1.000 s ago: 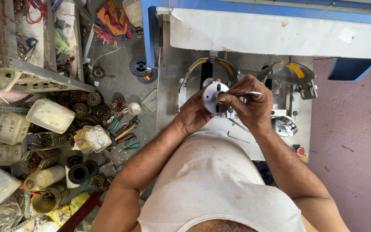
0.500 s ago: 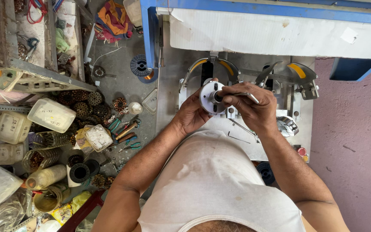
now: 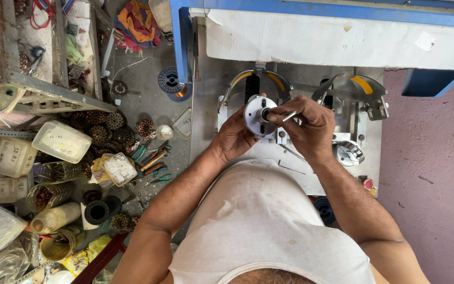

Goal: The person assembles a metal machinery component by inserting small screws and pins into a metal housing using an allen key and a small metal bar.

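1. Head view: left hand (image 3: 234,138) cupped around the round metal disc (image 3: 255,114), gripping its near rim.
2. Right hand (image 3: 306,125) closed, fingers pinched on a thin metal rod (image 3: 289,116) at the disc's dark centre hub.
3. Disc held upright just above the grey machine bed (image 3: 206,100), between two curved yellow-edged guards (image 3: 364,84).
4. Far beyond the disc: blue frame (image 3: 311,9).
5. Well left of the disc: pliers (image 3: 153,160), plastic tubs (image 3: 61,141), wound copper coils (image 3: 101,126) on the floor.
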